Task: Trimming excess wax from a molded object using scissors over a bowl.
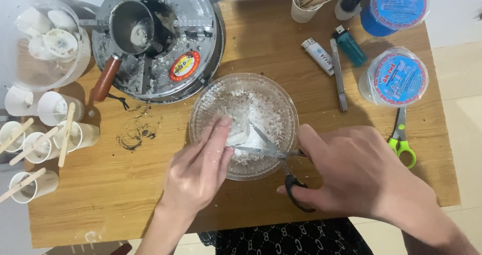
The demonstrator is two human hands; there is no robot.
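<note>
Holding white flakes, glass bowl (201, 104) receives right hand (351, 169) scissors (273, 154).

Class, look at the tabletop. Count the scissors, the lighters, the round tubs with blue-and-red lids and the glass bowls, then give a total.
Scissors: 2, black-handled pair in the right hand, green-handled pair on the table
Lighters: 2, white lighter and teal lighter
Lidded tubs: 2, far tub and near tub
Glass bowls: 1, glass bowl
Total: 7
</note>
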